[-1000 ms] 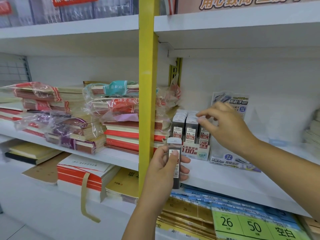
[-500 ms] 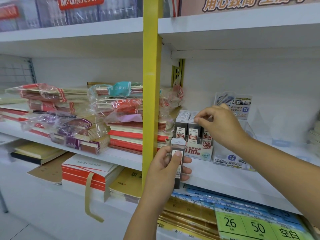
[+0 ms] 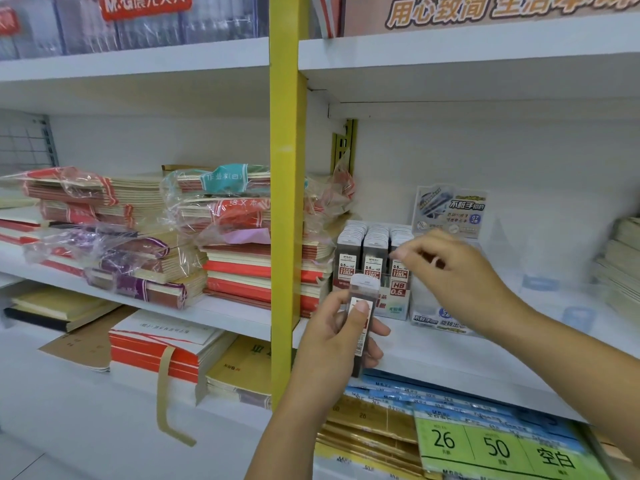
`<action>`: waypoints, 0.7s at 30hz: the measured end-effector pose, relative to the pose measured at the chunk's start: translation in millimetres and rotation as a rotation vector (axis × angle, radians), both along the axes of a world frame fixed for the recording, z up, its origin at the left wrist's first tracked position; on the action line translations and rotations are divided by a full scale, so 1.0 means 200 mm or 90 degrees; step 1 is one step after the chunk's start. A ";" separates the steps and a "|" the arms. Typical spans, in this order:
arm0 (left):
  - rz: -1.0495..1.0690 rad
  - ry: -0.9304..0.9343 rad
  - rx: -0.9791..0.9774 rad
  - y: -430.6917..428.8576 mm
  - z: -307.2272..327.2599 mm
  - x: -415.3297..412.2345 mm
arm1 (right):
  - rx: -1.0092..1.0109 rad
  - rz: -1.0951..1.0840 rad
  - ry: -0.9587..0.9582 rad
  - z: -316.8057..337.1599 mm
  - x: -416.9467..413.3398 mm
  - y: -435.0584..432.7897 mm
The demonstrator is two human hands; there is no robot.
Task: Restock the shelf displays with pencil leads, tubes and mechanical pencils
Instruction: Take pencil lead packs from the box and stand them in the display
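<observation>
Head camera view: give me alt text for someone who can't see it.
The left hand holds a pencil lead case upright before a white shelf, while the right hand reaches over a display box of lead cases. Wrapped notebook stacks sit left of a yellow post.

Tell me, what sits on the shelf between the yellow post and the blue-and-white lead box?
In the head view, a display box of dark pencil-lead tubes stands between the yellow post and the blue-and-white box.
</observation>
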State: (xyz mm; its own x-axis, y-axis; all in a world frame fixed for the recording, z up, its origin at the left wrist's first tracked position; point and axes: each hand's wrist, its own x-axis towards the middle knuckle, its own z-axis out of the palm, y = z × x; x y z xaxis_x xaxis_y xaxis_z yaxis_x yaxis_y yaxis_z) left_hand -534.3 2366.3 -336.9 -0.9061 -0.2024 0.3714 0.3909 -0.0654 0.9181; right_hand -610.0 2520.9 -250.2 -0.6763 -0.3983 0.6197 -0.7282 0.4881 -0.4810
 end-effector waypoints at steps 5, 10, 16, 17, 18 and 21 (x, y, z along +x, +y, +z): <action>-0.015 -0.008 -0.024 0.08 0.00 -0.03 | 0.015 0.101 -0.132 -0.04 0.10 -0.03; 0.231 0.091 -0.252 0.09 -0.02 -0.08 | -0.282 0.012 0.021 0.13 -0.01 0.08; 0.278 0.096 -0.589 0.08 -0.11 -0.14 | 0.041 -0.029 0.188 0.15 -0.14 0.07; 0.278 0.091 -0.612 0.08 -0.12 -0.15 | 0.079 -0.026 0.176 0.14 -0.17 0.05; 0.283 0.088 -0.631 0.08 -0.13 -0.16 | 0.095 -0.022 0.151 0.12 -0.19 0.04; 0.291 0.087 -0.646 0.08 -0.14 -0.18 | 0.069 -0.025 0.068 0.12 -0.24 0.01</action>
State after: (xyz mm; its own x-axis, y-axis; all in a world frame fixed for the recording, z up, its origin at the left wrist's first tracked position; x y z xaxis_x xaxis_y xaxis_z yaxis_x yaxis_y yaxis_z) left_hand -569.7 2381.4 -365.6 -0.7634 -0.0528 0.6438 0.2885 0.8639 0.4129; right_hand -658.9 2523.4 -225.9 -0.6249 -0.4410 0.6443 -0.7520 0.5618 -0.3448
